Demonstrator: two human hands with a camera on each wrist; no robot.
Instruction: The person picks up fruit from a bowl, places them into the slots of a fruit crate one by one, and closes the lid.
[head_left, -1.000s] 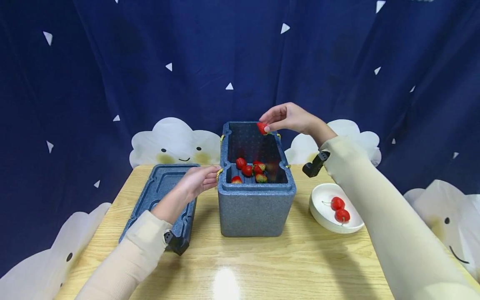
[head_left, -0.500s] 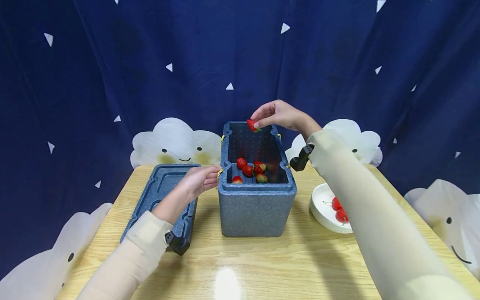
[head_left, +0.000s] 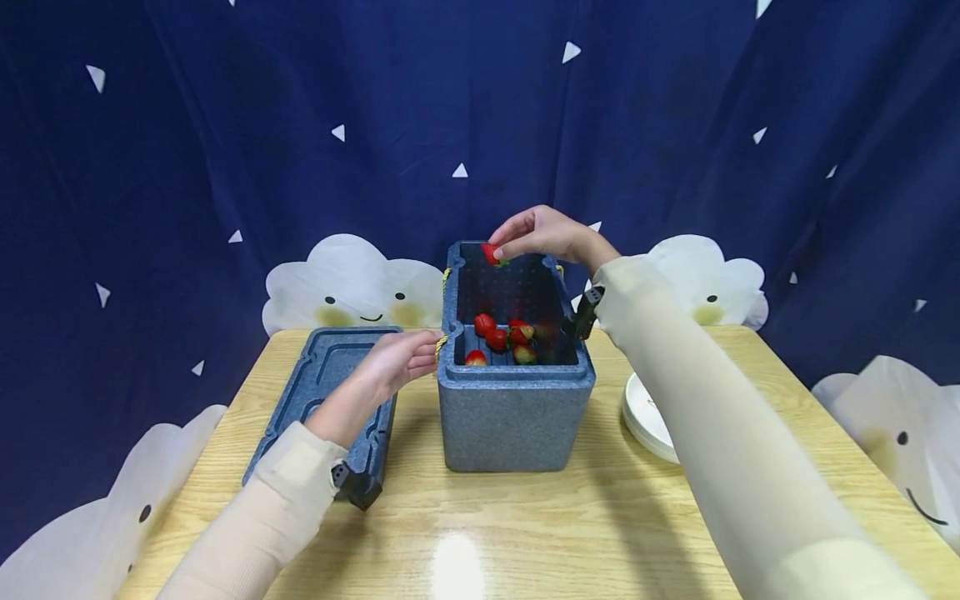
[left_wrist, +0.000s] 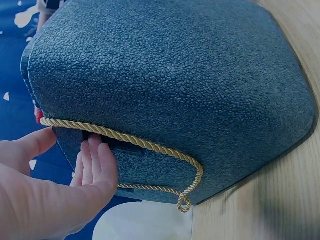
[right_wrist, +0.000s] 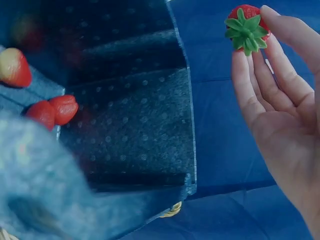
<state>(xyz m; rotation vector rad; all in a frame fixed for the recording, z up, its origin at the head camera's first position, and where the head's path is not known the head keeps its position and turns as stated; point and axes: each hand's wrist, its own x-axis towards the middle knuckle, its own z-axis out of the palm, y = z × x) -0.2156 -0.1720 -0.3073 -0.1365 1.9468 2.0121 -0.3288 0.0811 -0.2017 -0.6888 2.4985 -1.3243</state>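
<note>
A speckled blue-grey foam box (head_left: 513, 425) stands uncovered on the table. Above its far end my right hand (head_left: 551, 233) pinches a red strawberry (head_left: 490, 252) between thumb and fingertips; its green leaf cap (right_wrist: 246, 32) faces the right wrist camera. Inside the box's near part lie several strawberries (head_left: 497, 339). At the box's left side is my left hand (head_left: 393, 362), its fingers fairly straight. In the left wrist view these fingers (left_wrist: 95, 162) touch the wall by a twisted gold rope handle (left_wrist: 150, 145), and the thumb lies near the rim.
On the left lies the box's blue-grey lid (head_left: 330, 367). A white bowl (head_left: 645, 417) on the right is partly covered by my right sleeve (head_left: 720, 417). Behind the wooden table (head_left: 480, 517) hangs a dark blue curtain (head_left: 480, 108) with cloud shapes.
My right hand has carried the strawberry leftward over the far end of the box. The right sleeve now hides the two cherries in the bowl. My left hand has stayed put.
</note>
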